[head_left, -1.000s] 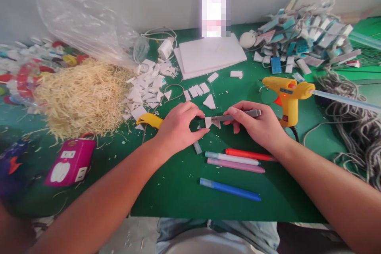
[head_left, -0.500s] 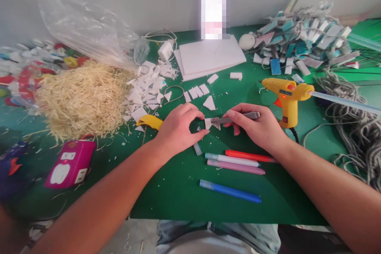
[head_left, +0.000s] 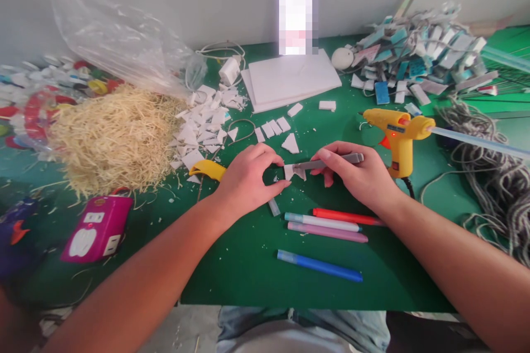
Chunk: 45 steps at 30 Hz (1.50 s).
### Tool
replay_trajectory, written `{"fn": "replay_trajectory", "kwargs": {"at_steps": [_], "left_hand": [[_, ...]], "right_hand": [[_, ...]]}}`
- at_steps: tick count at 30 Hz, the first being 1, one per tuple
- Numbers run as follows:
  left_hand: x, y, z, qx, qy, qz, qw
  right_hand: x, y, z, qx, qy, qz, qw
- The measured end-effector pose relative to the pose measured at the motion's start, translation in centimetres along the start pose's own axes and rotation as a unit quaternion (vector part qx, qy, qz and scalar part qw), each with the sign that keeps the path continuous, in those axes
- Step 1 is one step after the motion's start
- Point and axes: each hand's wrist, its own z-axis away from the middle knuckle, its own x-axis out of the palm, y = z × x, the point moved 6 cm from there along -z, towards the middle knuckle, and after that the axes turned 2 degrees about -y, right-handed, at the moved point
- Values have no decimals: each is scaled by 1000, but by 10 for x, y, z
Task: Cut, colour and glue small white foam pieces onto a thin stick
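Observation:
Between thumb and index finger, my left hand [head_left: 251, 176] pinches a small white foam piece [head_left: 289, 171]. My right hand [head_left: 350, 171] is closed around a grey marker pen [head_left: 331, 162], whose tip points left and meets the white piece. A translucent pen cap [head_left: 274, 207] lies on the table below my left fingers. Just above the hands are a jagged white scrap [head_left: 290, 143] and a row of small white pieces [head_left: 271, 128]. A red marker [head_left: 345, 215], a white marker [head_left: 323, 222], a pink marker [head_left: 327, 232] and a blue marker [head_left: 319, 266] lie nearer to me.
A yellow glue gun [head_left: 399, 135] stands at right, beside grey yarn [head_left: 492, 176]. White sheets [head_left: 293, 80] lie at the back. On the left are straw [head_left: 118, 140], white scraps [head_left: 202, 124], a yellow curved tool [head_left: 207, 169] and a magenta power box [head_left: 97, 227].
The pen in my right hand has tilted very slightly. Both hands otherwise keep their place and grip, and the things on the table have not moved.

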Motion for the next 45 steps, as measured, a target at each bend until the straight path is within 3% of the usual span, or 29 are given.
{"fn": "replay_trajectory", "kwargs": {"at_steps": [5, 13, 28, 37, 45], "left_hand": [[0, 1, 1, -1, 4, -5, 1000], [-2, 7, 0, 14, -7, -5, 1000], [9, 20, -5, 24, -57, -93, 994], [6, 20, -6, 5, -28, -134, 991], [4, 26, -2, 34, -17, -123, 992]], "right_hand": [[-3, -1, 2, -31, 29, -52, 998], [-2, 0, 1, -43, 24, 33, 998], [-5, -1, 2, -54, 58, 27, 996], [-7, 0, 2, -61, 63, 26, 996], [-8, 0, 2, -60, 74, 27, 995]]}}
